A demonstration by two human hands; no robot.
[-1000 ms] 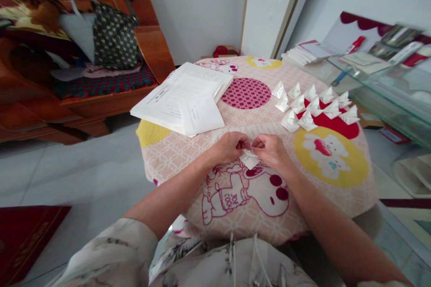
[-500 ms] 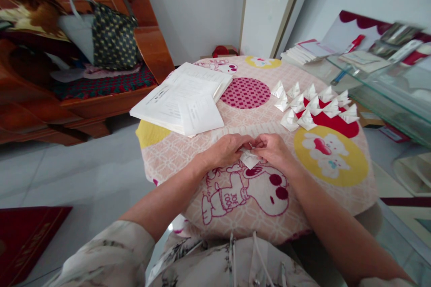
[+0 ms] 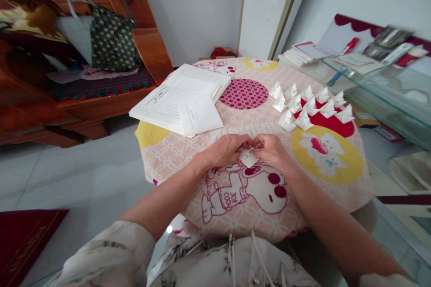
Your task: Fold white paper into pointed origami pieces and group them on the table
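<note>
Both hands meet over a small folded paper point(image 3: 248, 159) near the middle of the cloth-covered table. My left hand point(image 3: 229, 148) is closed on the paper's left side, fingertips bent over its upper edge. From the right, my right hand point(image 3: 270, 149) pinches the same piece, and the fingertips of both hands touch or nearly touch. Only the lower corner of the paper shows; the fingers hide the rest. Several folded white paper pieces with pointed tips point(image 3: 310, 106) stand in rows on the table's right side. A stack of printed sheets point(image 3: 168, 98) lies at the left, with a smaller loose sheet point(image 3: 201, 115) on top.
A patterned cloth point(image 3: 188, 152) covers the round table. To the right stands a glass shelf point(image 3: 370, 94) with papers, a red marker point(image 3: 350, 45) and metal containers. At the left, a wooden bench point(image 3: 158, 60) holds a dark patterned bag point(image 3: 112, 38).
The view has shifted slightly. Both hands stay on the folded paper, with only a small movement of the fingers along its upper edge.
</note>
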